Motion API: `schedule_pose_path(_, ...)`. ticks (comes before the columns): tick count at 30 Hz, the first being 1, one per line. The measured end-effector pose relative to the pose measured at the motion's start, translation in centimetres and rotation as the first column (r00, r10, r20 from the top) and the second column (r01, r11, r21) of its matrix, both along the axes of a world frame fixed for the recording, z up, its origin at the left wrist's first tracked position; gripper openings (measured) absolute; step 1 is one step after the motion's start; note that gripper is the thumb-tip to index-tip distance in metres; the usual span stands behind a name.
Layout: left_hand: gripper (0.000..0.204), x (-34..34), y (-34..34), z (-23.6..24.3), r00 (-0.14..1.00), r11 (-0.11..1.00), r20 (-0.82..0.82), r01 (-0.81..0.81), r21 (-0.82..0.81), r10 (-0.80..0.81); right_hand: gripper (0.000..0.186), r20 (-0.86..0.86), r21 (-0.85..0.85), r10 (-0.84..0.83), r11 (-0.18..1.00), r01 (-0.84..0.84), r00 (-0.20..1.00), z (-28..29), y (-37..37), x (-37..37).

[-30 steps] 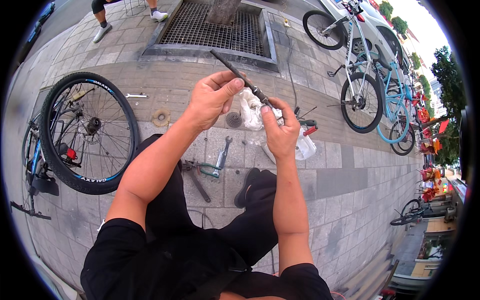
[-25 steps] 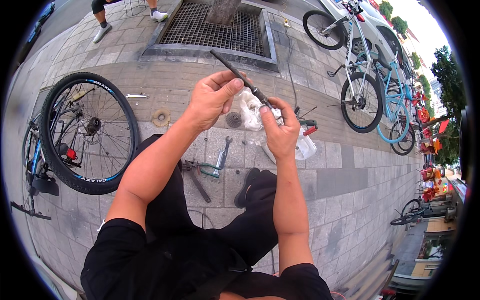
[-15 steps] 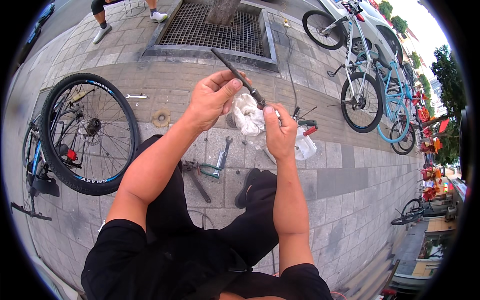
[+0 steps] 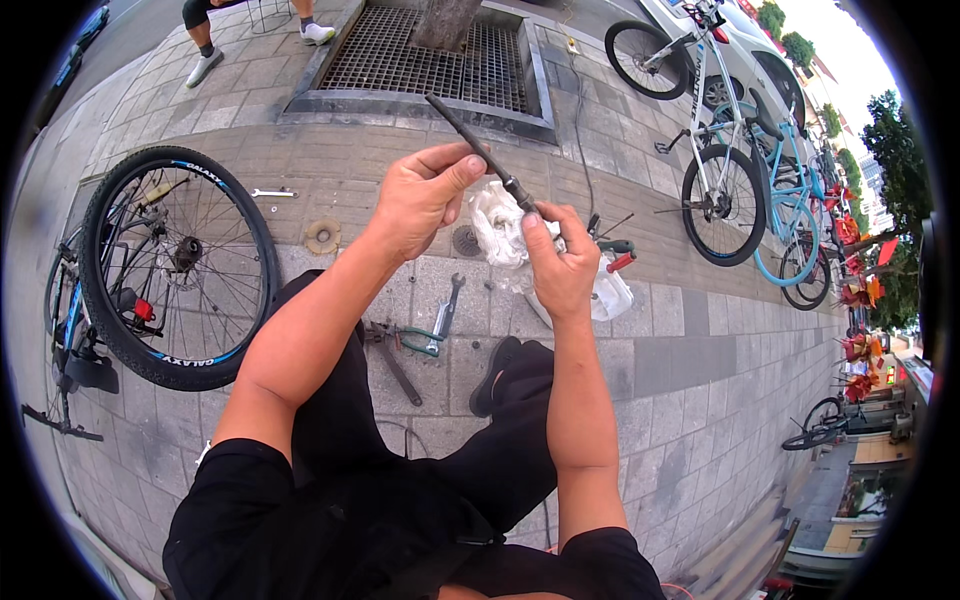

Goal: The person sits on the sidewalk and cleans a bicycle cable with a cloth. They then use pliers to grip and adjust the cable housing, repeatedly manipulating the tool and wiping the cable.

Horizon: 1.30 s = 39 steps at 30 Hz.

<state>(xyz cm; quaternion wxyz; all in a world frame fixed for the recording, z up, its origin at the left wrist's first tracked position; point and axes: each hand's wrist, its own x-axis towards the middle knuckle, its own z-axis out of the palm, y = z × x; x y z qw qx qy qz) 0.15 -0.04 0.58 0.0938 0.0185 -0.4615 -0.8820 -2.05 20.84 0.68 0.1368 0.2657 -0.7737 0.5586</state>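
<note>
A slim dark metal rod (image 4: 472,140), with a thicker collar (image 4: 518,192) toward its lower end, slants between my two hands in front of me. My left hand (image 4: 422,195) is closed, pinching the rod's middle between thumb and fingers. My right hand (image 4: 565,260) is closed at the collar end, thumb on top; its grip hides the tip. A crumpled white cloth (image 4: 497,228) bunches beneath the collar against my right fingers. How much of the cloth that hand holds, I cannot tell.
Pliers (image 4: 418,342), a wrench (image 4: 449,305) and a dark bar tool (image 4: 400,375) lie near my feet. Another wrench (image 4: 273,193) lies left, beside an upturned bicycle's wheel (image 4: 262,290). A clear plastic tub (image 4: 612,293) and a screwdriver (image 4: 620,262) are right; parked bicycles (image 4: 722,205) stand beyond.
The white cloth has shifted slightly right and changed its folds, baring more of a small round drain on the pavement. The rod and both hands have barely moved.
</note>
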Motion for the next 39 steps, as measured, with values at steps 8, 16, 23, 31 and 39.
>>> schedule_pose_path(8, 0.027, 0.00, 0.00, -0.08, 1.000, 1.000, 0.001, 0.004, 0.002, -0.004, 0.021, -0.031, -0.030, -0.010, 1.000, 0.009, 0.999, -0.22, -0.05, -0.15)
schedule_pose_path(16, 0.029, 0.15, -0.04, 0.04, 1.000, 1.000, -0.011, 0.013, 0.013, -0.013, 0.024, -0.021, -0.030, -0.049, 0.998, 0.048, 0.999, -0.24, -0.19, -0.04)
schedule_pose_path(23, 0.030, 0.09, -0.08, -0.16, 0.999, 1.000, -0.034, 0.012, 0.014, -0.011, 0.025, -0.016, -0.055, -0.060, 0.997, 0.059, 0.998, -0.30, -0.30, 0.01)
schedule_pose_path(31, 0.028, 0.14, -0.11, -0.24, 0.999, 1.000, -0.045, 0.024, 0.019, -0.023, 0.026, -0.017, -0.069, -0.069, 0.995, 0.068, 0.997, -0.46, -0.43, 0.00)
schedule_pose_path(39, 0.030, 0.07, 0.44, -0.09, 1.000, 0.998, -0.003, -0.018, -0.067, 0.018, 0.024, 0.015, -0.042, -0.111, 0.993, 0.112, 0.994, -0.09, -0.47, 0.12)
